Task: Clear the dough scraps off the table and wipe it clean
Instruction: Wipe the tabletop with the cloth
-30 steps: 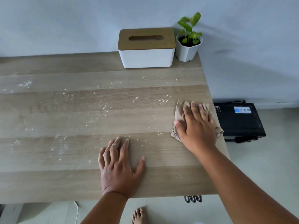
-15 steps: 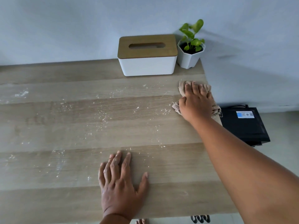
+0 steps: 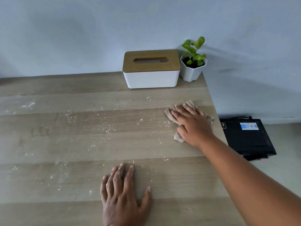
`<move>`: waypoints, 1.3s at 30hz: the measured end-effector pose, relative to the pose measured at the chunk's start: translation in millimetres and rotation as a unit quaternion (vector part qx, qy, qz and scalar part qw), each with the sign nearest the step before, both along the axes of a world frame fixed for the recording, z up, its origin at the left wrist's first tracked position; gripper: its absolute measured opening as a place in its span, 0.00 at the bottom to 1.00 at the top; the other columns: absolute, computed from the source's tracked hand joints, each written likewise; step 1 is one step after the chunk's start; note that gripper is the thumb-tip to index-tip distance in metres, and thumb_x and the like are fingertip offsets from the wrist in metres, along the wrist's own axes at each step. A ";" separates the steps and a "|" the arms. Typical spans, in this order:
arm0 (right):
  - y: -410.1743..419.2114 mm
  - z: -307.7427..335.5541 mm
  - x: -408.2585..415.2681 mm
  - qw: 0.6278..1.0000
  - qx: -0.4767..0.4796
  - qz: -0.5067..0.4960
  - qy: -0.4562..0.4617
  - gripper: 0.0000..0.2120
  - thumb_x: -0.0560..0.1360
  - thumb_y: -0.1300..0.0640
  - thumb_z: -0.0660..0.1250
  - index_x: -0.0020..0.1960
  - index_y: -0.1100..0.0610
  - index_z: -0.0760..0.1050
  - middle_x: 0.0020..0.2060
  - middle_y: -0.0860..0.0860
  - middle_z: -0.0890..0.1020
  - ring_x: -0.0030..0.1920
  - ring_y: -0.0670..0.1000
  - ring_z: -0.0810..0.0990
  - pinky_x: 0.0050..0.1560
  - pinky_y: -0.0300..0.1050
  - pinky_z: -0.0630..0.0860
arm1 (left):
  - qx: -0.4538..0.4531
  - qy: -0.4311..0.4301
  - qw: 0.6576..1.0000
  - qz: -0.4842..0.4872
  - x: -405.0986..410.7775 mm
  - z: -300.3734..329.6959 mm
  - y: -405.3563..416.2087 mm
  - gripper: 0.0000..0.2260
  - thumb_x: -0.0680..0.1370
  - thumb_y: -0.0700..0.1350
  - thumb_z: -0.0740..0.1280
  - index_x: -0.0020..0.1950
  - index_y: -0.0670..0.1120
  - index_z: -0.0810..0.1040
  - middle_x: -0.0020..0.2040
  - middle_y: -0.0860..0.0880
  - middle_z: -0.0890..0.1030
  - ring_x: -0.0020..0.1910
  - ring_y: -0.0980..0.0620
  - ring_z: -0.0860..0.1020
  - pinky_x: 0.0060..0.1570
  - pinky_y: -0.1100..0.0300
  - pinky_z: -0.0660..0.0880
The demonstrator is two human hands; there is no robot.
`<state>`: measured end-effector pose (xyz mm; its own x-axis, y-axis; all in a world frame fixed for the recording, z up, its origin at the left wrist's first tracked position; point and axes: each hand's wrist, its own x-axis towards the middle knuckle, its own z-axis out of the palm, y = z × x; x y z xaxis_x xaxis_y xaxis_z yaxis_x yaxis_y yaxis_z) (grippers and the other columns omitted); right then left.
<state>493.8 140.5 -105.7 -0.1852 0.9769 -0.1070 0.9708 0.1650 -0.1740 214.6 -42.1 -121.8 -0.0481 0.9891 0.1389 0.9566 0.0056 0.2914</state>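
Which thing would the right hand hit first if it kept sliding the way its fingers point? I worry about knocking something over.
Probably the tissue box: the right hand, flat on the cloth, points up and left toward its front. The depth is hard to judge.

Two bare forearms extend into view from below, no sleeves visible on either. The left hand (image 3: 123,198) and right hand (image 3: 193,124) carry no rings, watch, bracelet or gloves; fingernails are short and unpainted.

Right hand (image 3: 194,126) on cloth (image 3: 171,115), floury table (image 3: 65,144)
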 end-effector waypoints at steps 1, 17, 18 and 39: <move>-14.8 -0.9 3.6 1.000 0.009 -0.002 0.000 0.35 0.74 0.43 0.47 0.80 0.43 0.64 0.81 0.42 0.59 0.83 0.49 0.54 0.81 0.56 0.51 | -0.002 -0.002 1.000 -0.001 0.2 0.9 0.2 0.36 0.67 0.67 0.68 0.68 0.46 0.80 0.72 0.43 0.75 0.73 0.39 0.72 0.73 0.36 0.64; 37.6 -3.0 -19.9 0.975 -0.016 -0.223 -0.009 0.32 0.77 0.45 0.48 0.81 0.46 0.57 0.83 0.51 0.55 0.83 0.60 0.50 0.79 0.71 0.48 | 0.015 -0.006 1.000 -0.004 -0.4 -2.6 0.1 0.37 0.65 0.66 0.70 0.69 0.47 0.80 0.73 0.43 0.75 0.73 0.39 0.72 0.74 0.37 0.63; 34.8 -3.6 -24.0 0.980 -0.017 -0.198 -0.016 0.32 0.77 0.44 0.47 0.82 0.45 0.56 0.84 0.51 0.54 0.83 0.59 0.49 0.79 0.71 0.47 | 0.016 -0.005 1.000 -0.005 -0.8 -1.7 0.1 0.37 0.65 0.66 0.70 0.69 0.47 0.80 0.73 0.43 0.75 0.72 0.39 0.73 0.74 0.37 0.63; -9.5 3.1 -68.9 0.993 -0.027 -0.118 0.003 0.32 0.78 0.42 0.49 0.82 0.44 0.57 0.84 0.49 0.53 0.84 0.59 0.47 0.79 0.70 0.44 | -0.066 -0.002 0.998 -0.014 -4.5 6.4 0.6 0.38 0.71 0.70 0.64 0.74 0.49 0.75 0.76 0.45 0.70 0.78 0.43 0.64 0.77 0.39 0.57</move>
<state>424.9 131.1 -102.6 0.0467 0.9860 -0.1599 0.9803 -0.0760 -0.1824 210.2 -41.5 -115.4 -0.0200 0.9998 0.0079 0.9558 0.0168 0.2937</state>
